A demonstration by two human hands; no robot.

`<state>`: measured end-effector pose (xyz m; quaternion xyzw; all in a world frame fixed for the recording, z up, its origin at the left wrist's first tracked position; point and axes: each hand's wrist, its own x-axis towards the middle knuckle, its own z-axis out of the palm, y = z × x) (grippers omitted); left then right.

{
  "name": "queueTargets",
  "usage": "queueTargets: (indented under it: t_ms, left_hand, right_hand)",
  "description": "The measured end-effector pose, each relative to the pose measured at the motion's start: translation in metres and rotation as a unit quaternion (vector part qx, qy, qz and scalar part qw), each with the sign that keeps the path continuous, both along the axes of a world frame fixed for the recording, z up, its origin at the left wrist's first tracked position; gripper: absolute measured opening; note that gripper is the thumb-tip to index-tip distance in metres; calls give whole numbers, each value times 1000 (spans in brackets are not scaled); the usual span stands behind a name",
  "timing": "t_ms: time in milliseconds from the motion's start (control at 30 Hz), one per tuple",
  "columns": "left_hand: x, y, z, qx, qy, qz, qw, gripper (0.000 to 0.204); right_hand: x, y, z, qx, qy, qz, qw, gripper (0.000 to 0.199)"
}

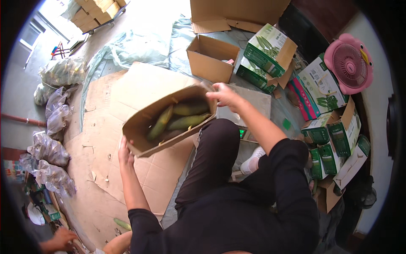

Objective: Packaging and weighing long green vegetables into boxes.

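An open cardboard box [144, 116] is held up, tilted, over the flattened cardboard on the floor. Inside it lie several long green vegetables [184, 122] that look like cucumbers. At the box's left end, my left hand [125, 153] grips the lower corner. My right hand [224, 96] has its fingers curled over the rim at the right end. Below and beside my right forearm is a scale [260, 101] with a green lit display [242, 133], partly hidden by my arm and knee.
An opened box [211, 57] stands ahead, near green-and-white printed cartons [270, 46]. More cartons [334, 139] and a pink fan [349, 63] are at right. Filled plastic bags [50, 148] line the left. One green vegetable [122, 223] lies near another person's hand [61, 240] at lower left.
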<state>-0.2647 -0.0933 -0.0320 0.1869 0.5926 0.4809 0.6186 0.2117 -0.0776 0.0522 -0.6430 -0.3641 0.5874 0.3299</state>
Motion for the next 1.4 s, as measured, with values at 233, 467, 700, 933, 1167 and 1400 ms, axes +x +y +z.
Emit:
queueTargets:
  t_ms: [233, 467, 700, 933, 1167, 1400]
  left_hand:
    - [-88, -83, -25, -12, 86, 116, 989, 32]
    - [-97, -105, -46, -84, 218, 114, 966, 38]
    - [-35, -81, -5, -54, 750, 18, 659, 50]
    - [148, 7, 52, 366, 635, -247, 634, 36]
    - [287, 54, 20, 261, 662, -543, 446, 35]
    - [246, 63, -104, 117, 730, -668, 80, 35]
  right_hand:
    - [-49, 23, -36, -99, 80, 234, 964, 80]
    - [26, 2, -18, -11, -90, 92, 992, 51]
    - [124, -93, 2, -57, -140, 33, 988, 47]
    - [183, -168, -20, -75, -274, -6, 959, 45]
    - [187, -161, -22, -62, -221, 12, 973, 45]
    - [204, -179, -25, -4, -354, -6, 935, 46]
